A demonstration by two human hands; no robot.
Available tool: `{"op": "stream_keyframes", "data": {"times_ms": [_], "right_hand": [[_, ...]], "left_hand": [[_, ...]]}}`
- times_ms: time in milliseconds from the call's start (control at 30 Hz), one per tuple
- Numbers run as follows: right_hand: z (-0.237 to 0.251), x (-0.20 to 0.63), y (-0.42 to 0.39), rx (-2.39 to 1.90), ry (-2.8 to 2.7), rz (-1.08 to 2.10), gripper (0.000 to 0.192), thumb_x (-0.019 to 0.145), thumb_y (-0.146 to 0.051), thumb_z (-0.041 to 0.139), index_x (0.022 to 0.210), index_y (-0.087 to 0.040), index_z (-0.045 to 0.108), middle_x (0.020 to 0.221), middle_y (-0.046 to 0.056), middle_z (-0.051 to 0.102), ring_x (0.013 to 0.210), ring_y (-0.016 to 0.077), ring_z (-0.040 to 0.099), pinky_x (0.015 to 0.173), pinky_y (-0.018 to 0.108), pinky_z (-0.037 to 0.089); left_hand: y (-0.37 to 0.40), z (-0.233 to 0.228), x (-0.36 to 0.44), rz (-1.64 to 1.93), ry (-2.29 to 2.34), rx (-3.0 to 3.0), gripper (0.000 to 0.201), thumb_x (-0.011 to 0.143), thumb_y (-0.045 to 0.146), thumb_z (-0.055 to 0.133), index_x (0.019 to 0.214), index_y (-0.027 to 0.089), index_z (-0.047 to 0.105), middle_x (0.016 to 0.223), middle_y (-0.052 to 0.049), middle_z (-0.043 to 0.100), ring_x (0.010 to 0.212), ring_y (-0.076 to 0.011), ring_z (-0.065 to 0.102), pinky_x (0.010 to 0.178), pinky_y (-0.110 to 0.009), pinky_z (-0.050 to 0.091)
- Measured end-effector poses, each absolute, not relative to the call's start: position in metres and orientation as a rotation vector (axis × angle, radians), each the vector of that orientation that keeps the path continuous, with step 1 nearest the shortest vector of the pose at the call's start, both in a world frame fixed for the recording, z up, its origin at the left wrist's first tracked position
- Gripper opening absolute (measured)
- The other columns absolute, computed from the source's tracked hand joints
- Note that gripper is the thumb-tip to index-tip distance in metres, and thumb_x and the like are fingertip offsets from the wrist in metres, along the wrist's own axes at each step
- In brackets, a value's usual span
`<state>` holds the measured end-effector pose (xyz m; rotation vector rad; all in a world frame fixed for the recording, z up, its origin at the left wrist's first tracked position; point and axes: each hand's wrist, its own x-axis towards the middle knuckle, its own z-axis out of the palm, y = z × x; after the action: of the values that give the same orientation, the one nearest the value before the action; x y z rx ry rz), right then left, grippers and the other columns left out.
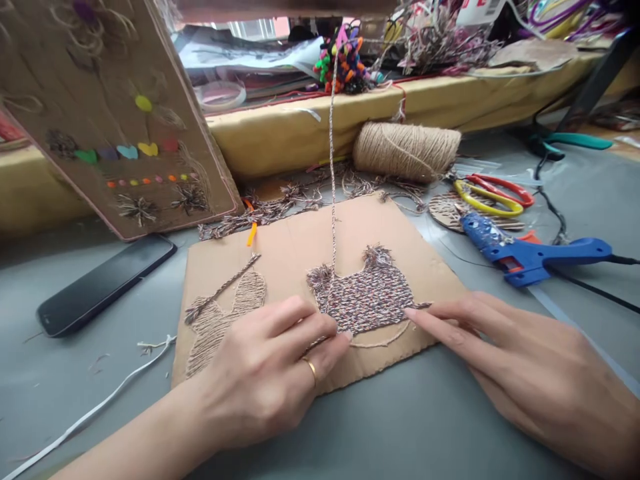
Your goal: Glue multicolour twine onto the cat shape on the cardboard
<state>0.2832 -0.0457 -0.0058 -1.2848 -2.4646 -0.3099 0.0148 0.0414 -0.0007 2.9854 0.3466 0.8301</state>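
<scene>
The left hand (270, 373) pinches the limp, light multicoloured twine (333, 200) at the woven patch (365, 300) — right hand (515, 367) flat, fingertip pressing its right edge — best gripped near the glued end.

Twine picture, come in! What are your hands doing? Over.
Left hand pinching twine strand at patch. Right hand pressing patch edge. Glue gun beside cardboard, clear.

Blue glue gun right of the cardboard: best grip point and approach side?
Take the glue gun by its long blue handle, coming from above. It lies flat on its side, handle pointing right and free of clutter, nozzle toward the scissors, cord trailing off right.
</scene>
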Motion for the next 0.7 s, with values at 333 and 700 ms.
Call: {"op": "stream_keyframes", "data": {"times_ms": [333, 700], "right_hand": [[-0.013, 0.284, -0.047, -1.298, -2.406, -0.173, 0.044, 0.086, -0.001, 0.036, 0.124, -0.012, 0.054, 0.110, 0.009, 0.062, 0.102, 0.0183, 0.054, 0.078, 0.030, 0.048], [-0.014, 0.282, -0.047, -1.293, -2.368, -0.298, 0.042, 0.083, 0.000, 0.035, 0.115, -0.011, 0.061, 0.105, 0.010, 0.066, 0.097, 0.0204, 0.059, 0.071, 0.030, 0.053]], "left_hand": [[0.037, 0.006, 0.029, 0.786, 0.325, 3.067, 0.021, 0.087, 0.011, 0.049, 0.095, 0.009, 0.068, 0.084, -0.006, 0.070, 0.076, -0.0199, 0.055, 0.061, -0.032, 0.052], [0.043, -0.005, 0.035, 0.747, 0.389, 3.153, 0.023, 0.085, 0.010, 0.053, 0.105, 0.013, 0.066, 0.107, -0.008, 0.068, 0.098, -0.0244, 0.058, 0.079, -0.040, 0.057]]}}
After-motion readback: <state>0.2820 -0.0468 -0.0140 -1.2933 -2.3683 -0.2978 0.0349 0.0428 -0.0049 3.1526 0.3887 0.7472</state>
